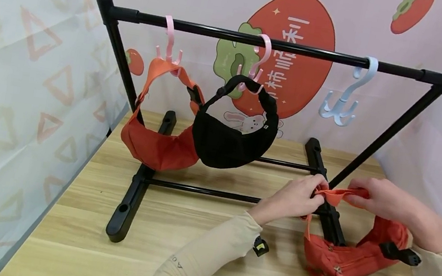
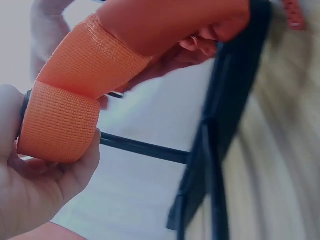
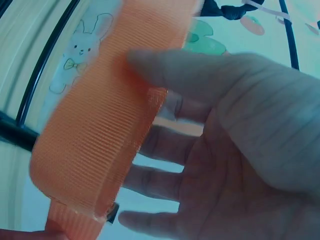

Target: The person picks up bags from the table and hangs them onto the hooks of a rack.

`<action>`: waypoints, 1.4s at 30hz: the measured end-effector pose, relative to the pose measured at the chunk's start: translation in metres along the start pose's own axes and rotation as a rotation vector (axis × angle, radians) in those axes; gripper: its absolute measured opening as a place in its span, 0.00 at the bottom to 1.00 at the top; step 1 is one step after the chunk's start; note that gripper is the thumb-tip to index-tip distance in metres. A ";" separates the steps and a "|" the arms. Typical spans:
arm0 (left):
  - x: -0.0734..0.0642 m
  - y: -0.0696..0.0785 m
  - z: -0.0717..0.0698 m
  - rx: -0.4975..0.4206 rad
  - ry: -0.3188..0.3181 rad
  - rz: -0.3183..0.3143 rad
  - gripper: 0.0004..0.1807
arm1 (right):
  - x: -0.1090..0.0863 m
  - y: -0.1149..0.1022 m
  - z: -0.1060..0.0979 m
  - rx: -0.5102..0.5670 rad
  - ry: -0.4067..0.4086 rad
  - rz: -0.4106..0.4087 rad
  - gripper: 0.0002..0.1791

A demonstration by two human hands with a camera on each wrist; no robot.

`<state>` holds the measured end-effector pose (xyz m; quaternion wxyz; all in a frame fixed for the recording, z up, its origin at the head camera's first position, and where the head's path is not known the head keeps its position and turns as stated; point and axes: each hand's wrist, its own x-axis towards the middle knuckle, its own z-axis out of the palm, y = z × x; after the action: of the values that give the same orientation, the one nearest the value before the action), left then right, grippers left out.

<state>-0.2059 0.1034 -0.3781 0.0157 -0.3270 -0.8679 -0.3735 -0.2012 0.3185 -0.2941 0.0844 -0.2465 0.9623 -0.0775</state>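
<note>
A red waist bag (image 1: 351, 262) with zippers hangs or rests low at the right of the rack, its orange strap (image 1: 335, 195) stretched between both hands. My left hand (image 1: 296, 196) pinches one end of the strap; in the left wrist view the orange webbing (image 2: 60, 122) is folded over beside a dark edge, held by curled fingers. My right hand (image 1: 386, 200) grips the strap farther right. The right wrist view shows my thumb pressing on the webbing (image 3: 100, 120), fingers behind it. A black buckle (image 1: 400, 253) dangles near the right wrist.
A black rack (image 1: 228, 34) stands on the wooden table (image 1: 97, 263). A red bag (image 1: 158, 147) and a black bag (image 1: 233, 144) hang from pink hooks (image 1: 169, 36). A bare light-blue hook (image 1: 341, 104) hangs at right. Another black buckle (image 1: 260, 246) shows below the left wrist.
</note>
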 end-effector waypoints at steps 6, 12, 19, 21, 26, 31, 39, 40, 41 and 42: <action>-0.005 0.014 -0.018 0.004 0.026 0.015 0.10 | 0.004 -0.017 0.000 -0.015 0.037 -0.070 0.06; -0.009 0.028 -0.034 0.012 0.066 0.060 0.11 | 0.010 -0.025 -0.005 -0.081 0.179 -0.179 0.09; -0.013 0.036 -0.051 0.003 0.108 0.118 0.11 | 0.010 -0.027 -0.014 -0.054 0.202 -0.180 0.09; -0.013 0.035 -0.054 0.009 0.135 0.126 0.10 | 0.009 -0.026 -0.016 -0.038 0.187 -0.155 0.09; -0.014 0.026 -0.065 -0.004 0.187 0.125 0.09 | 0.006 -0.024 -0.021 0.025 0.136 -0.091 0.10; -0.017 0.017 -0.075 0.020 0.196 0.114 0.09 | 0.000 -0.023 -0.024 0.112 0.083 -0.063 0.12; -0.024 0.005 -0.087 0.098 0.064 0.141 0.10 | -0.002 -0.024 -0.023 0.125 0.164 -0.155 0.17; -0.024 0.005 -0.090 0.118 0.036 0.156 0.10 | -0.003 -0.024 -0.024 0.127 0.170 -0.158 0.18; -0.025 0.005 -0.094 0.141 0.008 0.170 0.10 | -0.004 -0.024 -0.025 0.126 0.181 -0.162 0.20; -0.026 0.005 -0.097 0.160 -0.016 0.179 0.10 | -0.005 -0.023 -0.025 0.127 0.186 -0.171 0.20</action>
<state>-0.2039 0.0273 -0.3120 0.0680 -0.4038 -0.8624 -0.2976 -0.1914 0.3031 -0.2643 0.0032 -0.3135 0.9346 -0.1678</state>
